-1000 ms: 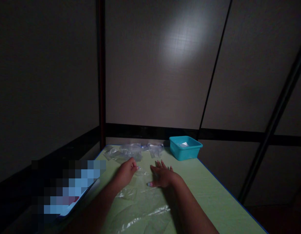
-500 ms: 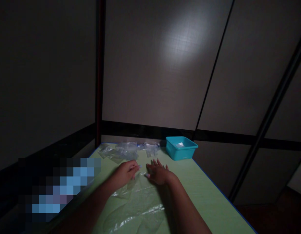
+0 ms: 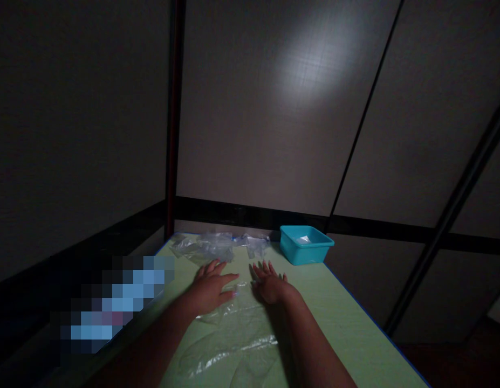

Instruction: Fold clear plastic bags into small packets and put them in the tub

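A clear plastic bag (image 3: 229,345) lies spread over the green table (image 3: 338,334), creased and shiny in places. My left hand (image 3: 211,288) is at the bag's far left part, fingers spread and holding nothing. Opposite it, my right hand (image 3: 269,283) rests at the far right part of the bag, its fingers stretched forward and apart. Between the two hands a small crinkled bit of the plastic shows. Parts of the bag under the hands and forearms are hidden.
Several crumpled clear plastic bags (image 3: 213,245) lie along the table's far edge. A turquoise basin (image 3: 304,252) with a small pale item inside stands at the far right corner. Dark panelled walls (image 3: 258,124) rise behind. A pixelated patch covers the left side.
My left hand has gone from a pinch to spread fingers. My right hand stays flat with little change. The whole view has shifted slightly.
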`<state>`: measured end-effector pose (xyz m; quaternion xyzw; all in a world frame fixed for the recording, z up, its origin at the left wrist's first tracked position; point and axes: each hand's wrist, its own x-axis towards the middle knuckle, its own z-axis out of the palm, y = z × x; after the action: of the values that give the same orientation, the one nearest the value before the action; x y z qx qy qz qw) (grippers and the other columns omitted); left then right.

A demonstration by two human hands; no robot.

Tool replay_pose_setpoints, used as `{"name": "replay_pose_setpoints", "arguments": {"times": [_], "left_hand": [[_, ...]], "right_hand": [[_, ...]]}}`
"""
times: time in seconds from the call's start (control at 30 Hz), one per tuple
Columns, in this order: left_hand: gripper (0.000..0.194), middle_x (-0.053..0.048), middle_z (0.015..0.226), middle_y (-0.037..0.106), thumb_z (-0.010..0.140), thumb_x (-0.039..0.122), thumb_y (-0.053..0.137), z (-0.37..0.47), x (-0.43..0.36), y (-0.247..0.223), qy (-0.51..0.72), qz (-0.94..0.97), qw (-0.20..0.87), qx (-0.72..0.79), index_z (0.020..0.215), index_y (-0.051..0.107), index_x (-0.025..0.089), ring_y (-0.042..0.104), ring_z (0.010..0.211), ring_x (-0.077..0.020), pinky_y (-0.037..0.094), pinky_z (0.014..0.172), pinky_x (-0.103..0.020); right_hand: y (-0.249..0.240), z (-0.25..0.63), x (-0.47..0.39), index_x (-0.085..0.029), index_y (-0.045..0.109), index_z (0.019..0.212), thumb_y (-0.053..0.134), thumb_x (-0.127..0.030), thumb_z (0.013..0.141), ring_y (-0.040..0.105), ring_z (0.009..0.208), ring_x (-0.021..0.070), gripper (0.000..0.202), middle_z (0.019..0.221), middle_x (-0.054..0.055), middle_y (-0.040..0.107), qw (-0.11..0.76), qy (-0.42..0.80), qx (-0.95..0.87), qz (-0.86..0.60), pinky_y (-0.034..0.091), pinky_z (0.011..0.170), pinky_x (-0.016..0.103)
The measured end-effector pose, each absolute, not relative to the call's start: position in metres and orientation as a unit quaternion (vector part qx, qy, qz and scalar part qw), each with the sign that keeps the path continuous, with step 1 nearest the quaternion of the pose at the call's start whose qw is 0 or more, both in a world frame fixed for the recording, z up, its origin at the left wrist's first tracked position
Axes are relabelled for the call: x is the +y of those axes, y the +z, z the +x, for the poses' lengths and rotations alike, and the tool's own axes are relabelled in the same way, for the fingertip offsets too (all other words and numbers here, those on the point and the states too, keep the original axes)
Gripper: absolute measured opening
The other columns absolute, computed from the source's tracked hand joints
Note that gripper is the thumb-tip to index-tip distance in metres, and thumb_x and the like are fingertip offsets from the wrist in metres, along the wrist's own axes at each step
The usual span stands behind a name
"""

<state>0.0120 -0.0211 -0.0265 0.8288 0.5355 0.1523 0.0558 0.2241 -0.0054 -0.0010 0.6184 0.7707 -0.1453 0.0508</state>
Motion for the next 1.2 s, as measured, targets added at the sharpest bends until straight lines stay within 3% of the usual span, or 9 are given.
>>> {"name": "replay_pose_setpoints", "arguments": {"times": [0.1,0.47,0.67,0.8,1.0,1.2], "left_hand": [[0.05,-0.001,0.144,0.025,0.074,0.054,0.054,0.009,-0.02,-0.029,0.131,0.84,0.077,0.521,0.122,0.045,0.042,0.008,0.132,-0.0316,0.01,0.101,-0.051],[0.051,-0.001,0.144,0.025,0.073,0.055,0.055,0.001,-0.021,-0.024,0.108,0.863,0.135,0.475,0.121,0.047,0.04,0.003,0.133,-0.0311,0.014,0.102,-0.048],[0.058,0.0,0.145,0.02,0.071,0.053,0.058,0.001,-0.021,-0.017,0.137,0.848,0.13,0.495,0.126,0.041,0.041,0.006,0.133,-0.0294,0.015,0.103,-0.045],[0.055,0.0,0.146,0.019,0.075,0.056,0.051,0.001,-0.02,-0.018,0.158,0.844,0.115,0.5,0.126,0.04,0.041,0.006,0.134,-0.0272,0.015,0.103,-0.044],[0.055,-0.003,0.144,0.024,0.07,0.056,0.057,-0.001,-0.021,-0.023,0.098,0.848,0.126,0.505,0.121,0.047,0.04,0.004,0.133,-0.0318,0.011,0.102,-0.051],[0.061,-0.003,0.143,0.026,0.071,0.057,0.055,0.002,-0.02,-0.02,0.115,0.842,0.12,0.513,0.127,0.039,0.039,0.007,0.133,-0.0285,0.012,0.103,-0.046]], "right_hand": [[-0.006,0.226,-0.002,-0.034,-0.003,0.138,0.026,-0.042,0.087,-0.015,0.131,0.0247,0.059,0.146,0.002,-0.012,0.048,-0.138,0.755,0.639,0.006,0.096,0.062],[-0.017,0.23,0.008,-0.034,-0.003,0.138,0.019,-0.04,0.089,-0.011,0.132,0.026,0.054,0.146,0.004,-0.012,0.04,-0.148,0.75,0.644,0.006,0.094,0.066],[-0.015,0.23,0.007,-0.034,-0.004,0.138,0.018,-0.041,0.089,-0.013,0.132,0.0258,0.054,0.146,0.003,-0.013,0.054,-0.152,0.749,0.643,0.007,0.094,0.065],[-0.016,0.23,0.008,-0.034,-0.004,0.138,0.017,-0.046,0.088,-0.012,0.132,0.0261,0.055,0.146,0.004,-0.013,0.045,-0.155,0.749,0.642,0.006,0.094,0.065],[-0.017,0.228,0.011,-0.035,0.003,0.138,0.012,-0.059,0.085,-0.013,0.131,0.0278,0.06,0.146,0.006,-0.014,-0.003,-0.121,0.728,0.674,0.002,0.09,0.069],[-0.011,0.216,0.0,-0.035,0.002,0.138,0.009,-0.067,0.08,-0.016,0.131,0.0266,0.067,0.146,0.004,-0.015,-0.003,-0.095,0.738,0.668,-0.002,0.093,0.065]]}}
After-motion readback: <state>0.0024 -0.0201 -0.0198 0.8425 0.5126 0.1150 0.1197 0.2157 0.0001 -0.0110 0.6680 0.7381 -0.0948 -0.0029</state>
